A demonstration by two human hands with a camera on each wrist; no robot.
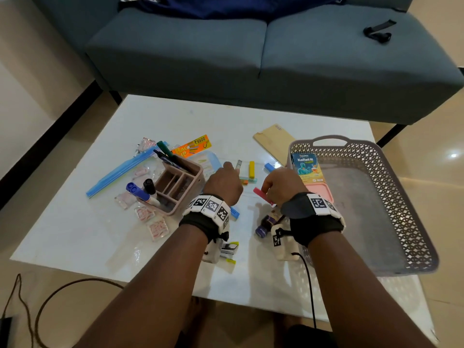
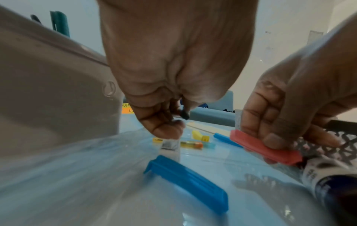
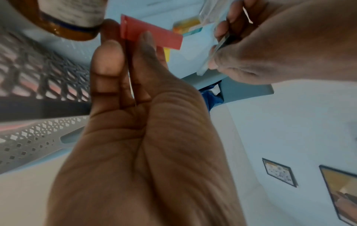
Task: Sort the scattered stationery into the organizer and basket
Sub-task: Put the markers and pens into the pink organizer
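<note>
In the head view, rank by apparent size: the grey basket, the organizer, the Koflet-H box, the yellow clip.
1. Grey basket, largest by far.
2. Organizer.
3. Koflet-H box.
4. Yellow clip, smallest.
All sit at similar distances, so the order looks reliable.

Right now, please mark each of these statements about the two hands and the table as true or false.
1. The right hand holds a red clip. True.
2. The left hand is empty. False: it pinches a small clear clip.
3. The grey basket holds a Koflet-H box. True.
4. The blue clip is inside the organizer. False: it lies on the table.
5. Markers stand in the organizer. True.
</note>
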